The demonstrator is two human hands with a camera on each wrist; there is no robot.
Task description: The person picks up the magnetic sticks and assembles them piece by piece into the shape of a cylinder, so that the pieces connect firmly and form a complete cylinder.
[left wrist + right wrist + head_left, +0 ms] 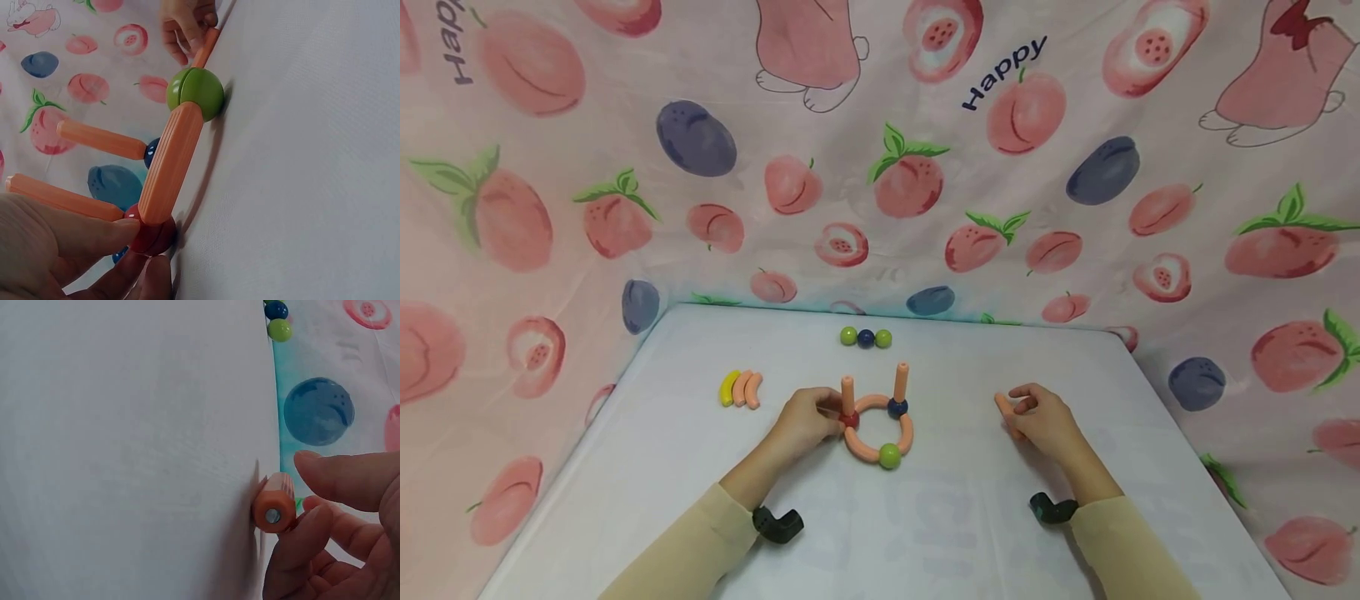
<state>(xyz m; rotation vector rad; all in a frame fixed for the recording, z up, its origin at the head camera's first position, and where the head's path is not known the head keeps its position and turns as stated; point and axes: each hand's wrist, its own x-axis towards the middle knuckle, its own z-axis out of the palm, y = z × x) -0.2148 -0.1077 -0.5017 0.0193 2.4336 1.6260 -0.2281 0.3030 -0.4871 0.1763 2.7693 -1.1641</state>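
In the head view a ring of curved orange magnetic rods [862, 452] lies on the table, joined by a red ball [850, 419], a dark blue ball [897, 407] and a green ball [890, 456]. Straight orange rods [901, 382] stand upright on the red and blue balls. My left hand [806, 424] pinches the red ball between thumb and fingers. Off to the right, my right hand [1043, 422] is at a loose orange rod [1008, 415]. The right wrist view shows its metal-tipped end, a fingertip beside it and the thumb held apart from it.
Left of the ring lie a yellow curved rod [728, 388] and two orange curved rods [747, 389]. Farther back, two green balls [848, 336] flank a blue ball [866, 339]. Fruit-printed cloth [880, 208] hangs behind the white table [955, 517].
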